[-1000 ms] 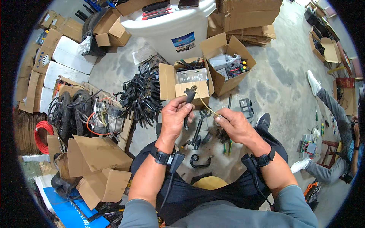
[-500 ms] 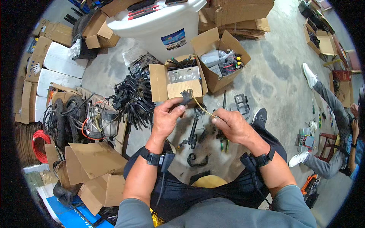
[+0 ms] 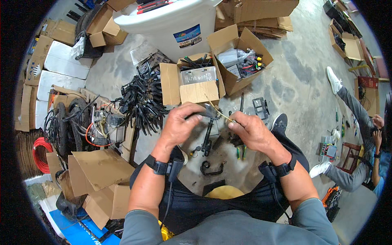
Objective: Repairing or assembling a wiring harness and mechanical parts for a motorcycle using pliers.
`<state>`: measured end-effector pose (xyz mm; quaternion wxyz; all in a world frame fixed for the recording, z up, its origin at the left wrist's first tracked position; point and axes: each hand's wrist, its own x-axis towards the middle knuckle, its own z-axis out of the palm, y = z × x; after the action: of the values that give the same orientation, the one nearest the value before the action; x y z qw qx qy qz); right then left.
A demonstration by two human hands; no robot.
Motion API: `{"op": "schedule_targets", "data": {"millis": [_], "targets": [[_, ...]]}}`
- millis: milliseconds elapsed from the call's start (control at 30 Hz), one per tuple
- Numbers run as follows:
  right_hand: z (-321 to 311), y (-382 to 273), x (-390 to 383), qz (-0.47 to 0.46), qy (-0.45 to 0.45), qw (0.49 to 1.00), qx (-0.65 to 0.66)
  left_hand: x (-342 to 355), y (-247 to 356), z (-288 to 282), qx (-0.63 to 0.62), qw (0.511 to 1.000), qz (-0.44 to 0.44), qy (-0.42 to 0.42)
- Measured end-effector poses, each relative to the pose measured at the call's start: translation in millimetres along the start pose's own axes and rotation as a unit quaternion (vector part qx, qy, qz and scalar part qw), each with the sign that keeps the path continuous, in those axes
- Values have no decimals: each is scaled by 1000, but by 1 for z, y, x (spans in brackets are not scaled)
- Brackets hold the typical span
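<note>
My left hand [image 3: 179, 124] is closed around a small dark piece [image 3: 209, 111], its free end pointing right between my hands. What kind of part it is I cannot make out. Between the thumb and fingers of my right hand [image 3: 252, 131] is a thin yellowish strip [image 3: 222, 114], which slants up and left past the dark piece. Whether the two touch is unclear. On the floor below my hands lie a black rod-shaped part [image 3: 208, 136], a curved black part [image 3: 213, 170] and green-handled pliers [image 3: 241, 152].
Just beyond my hands stand an open carton [image 3: 170, 83] and a second carton [image 3: 245, 85] full of bagged parts. A heap of black levers [image 3: 143, 100] lies to the left. Behind rises a white tub [image 3: 163, 36]. Another person [image 3: 355, 110] sits at the far right.
The dark piece has tipped from pointing upward to pointing right. The yellowish strip's far end, curled before, now looks straighter. My right hand has shifted very slightly.
</note>
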<state>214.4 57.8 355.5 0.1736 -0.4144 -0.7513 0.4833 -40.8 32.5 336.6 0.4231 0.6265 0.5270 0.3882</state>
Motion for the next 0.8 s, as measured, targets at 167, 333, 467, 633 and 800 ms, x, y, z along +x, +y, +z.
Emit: {"op": "schedule_targets", "data": {"millis": [167,333,467,633,800], "targets": [[3,0,0,23,18,999,42,-11,10,34,-21,991,-106,-76],[9,1,2,-25,33,997,60,-11,5,38,-4,996,-63,-66],[10,1,2,-27,19,998,60,-10,5,41,-120,972,-187,-80],[13,5,2,-51,22,997,52,-7,3,45,-260,953,-148,-46],[11,2,2,-35,-6,997,68,-4,-3,43,-271,950,-136,-73]]}}
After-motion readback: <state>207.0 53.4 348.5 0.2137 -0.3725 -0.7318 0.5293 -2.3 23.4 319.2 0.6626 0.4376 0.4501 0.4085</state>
